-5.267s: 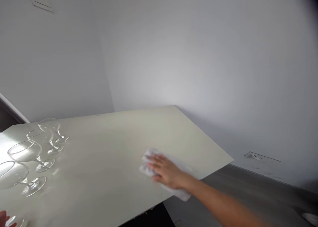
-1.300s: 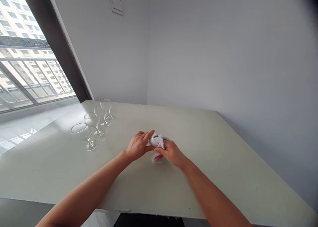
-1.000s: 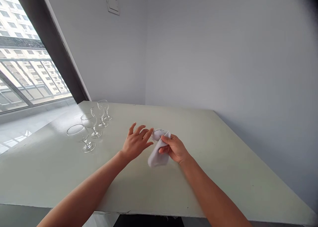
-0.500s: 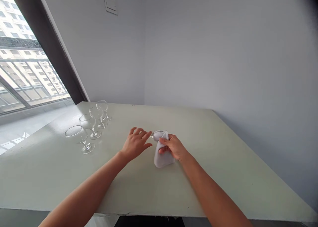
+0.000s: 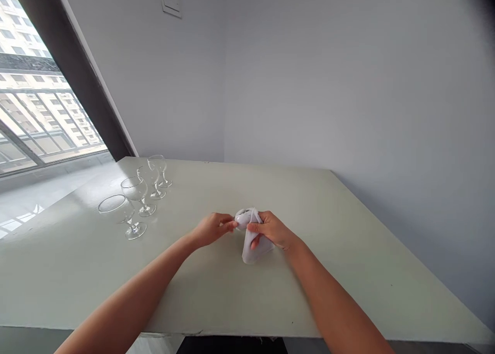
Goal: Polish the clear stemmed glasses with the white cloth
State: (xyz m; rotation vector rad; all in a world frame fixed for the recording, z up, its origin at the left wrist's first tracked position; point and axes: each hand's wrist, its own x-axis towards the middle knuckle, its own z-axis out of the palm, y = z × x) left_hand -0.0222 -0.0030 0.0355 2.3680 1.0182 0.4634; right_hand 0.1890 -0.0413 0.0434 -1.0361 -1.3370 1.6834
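Glass (image 5: 240,221), centre of the frame, held just above or on the counter (image 5: 193,292); contact underneath can't be told. Head view, the only one: its rounded clear wall is partly covered by a white cloth (image 5: 256,251), bunched against it and apparently tucked partly inside. Left grip (image 5: 212,230) is closed, thumb and fingertips pinching at the left end of the glass; whether rim, stem or foot is pinched can't be made out. Right grip (image 5: 277,231) is clamped on the cloth, thumb on top, fingers folded under; a loose flap is left hanging toward the lower edge of the frame.

Handling, as judged: glass light, stiff, brittle, smooth enough to slip in bare fingers. Thin wall should be loaded lightly; bowl is best cupped through the cloth, stem or foot steadied by fingertips, no twisting between them. Cloth soft, limp, matt, easily pinched anywhere; friction is added by it.

Materials: four stemmed glasses (image 5: 147,209) are stood upright at left of frame, round bowls, thin rims, flat disc feet, all transparent. Counter is pale, smooth, faintly glossy, chipped along its near edge. Wall (image 5: 328,85) behind is plain matt grey.
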